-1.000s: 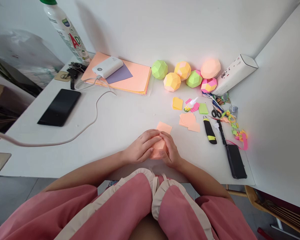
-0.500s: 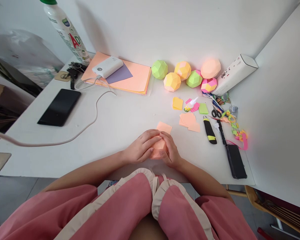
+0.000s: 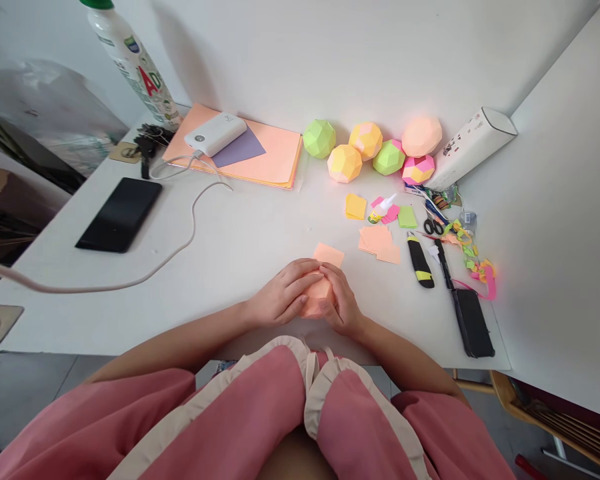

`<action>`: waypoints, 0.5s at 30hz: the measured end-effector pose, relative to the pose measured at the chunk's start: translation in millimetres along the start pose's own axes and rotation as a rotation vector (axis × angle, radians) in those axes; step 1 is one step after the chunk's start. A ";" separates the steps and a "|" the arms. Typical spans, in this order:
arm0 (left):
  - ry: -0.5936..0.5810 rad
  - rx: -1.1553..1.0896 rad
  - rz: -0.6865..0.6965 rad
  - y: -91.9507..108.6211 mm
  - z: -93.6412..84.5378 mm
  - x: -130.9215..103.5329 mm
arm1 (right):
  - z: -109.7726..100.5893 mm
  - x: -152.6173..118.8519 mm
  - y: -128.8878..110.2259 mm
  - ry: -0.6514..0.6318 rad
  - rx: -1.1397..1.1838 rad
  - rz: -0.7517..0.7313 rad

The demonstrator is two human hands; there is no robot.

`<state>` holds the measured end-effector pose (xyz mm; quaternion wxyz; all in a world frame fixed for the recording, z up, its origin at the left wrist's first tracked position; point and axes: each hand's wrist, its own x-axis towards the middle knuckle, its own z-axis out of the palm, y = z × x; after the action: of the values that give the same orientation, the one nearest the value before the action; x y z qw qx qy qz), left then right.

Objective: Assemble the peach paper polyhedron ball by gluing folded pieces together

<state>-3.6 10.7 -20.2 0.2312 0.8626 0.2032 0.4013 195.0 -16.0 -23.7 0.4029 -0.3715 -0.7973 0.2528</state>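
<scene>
Between my two hands is a peach paper polyhedron ball (image 3: 318,297), its facets partly covered by fingers. My left hand (image 3: 284,293) wraps over its left side and top, and my right hand (image 3: 343,303) closes round its right side. Fingertips of both hands meet near the top of the ball. Just beyond them a peach paper square (image 3: 329,255) lies on the table. Farther right is a small stack of peach paper squares (image 3: 378,243). The underside of the ball is hidden.
Finished paper balls (image 3: 345,163) line the back wall. A glue bottle (image 3: 381,209), scissors (image 3: 433,227), a yellow-black cutter (image 3: 420,261) and a black phone-like case (image 3: 473,323) lie right. At left are a dark phone (image 3: 119,215), a cable (image 3: 145,277), a power bank (image 3: 216,134) and a tall bottle (image 3: 135,67).
</scene>
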 end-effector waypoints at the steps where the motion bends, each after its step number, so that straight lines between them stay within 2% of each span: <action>1: 0.000 0.000 0.000 0.1 -0.1 0.0 | 0.1 -0.1 0.0 0.003 0.012 -0.003; 9: -0.003 0.000 -0.001 1.3 -0.1 0.9 | 0.2 -2.0 1.8 -0.017 0.060 0.045; 15: -0.002 -0.011 0.003 0.5 0.4 -0.1 | 0.1 -1.9 1.4 -0.006 0.003 0.019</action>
<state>-3.3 10.2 -20.2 0.2357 0.8620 0.1993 0.4020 196.2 -16.6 -25.6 0.3986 -0.3778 -0.7946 0.2589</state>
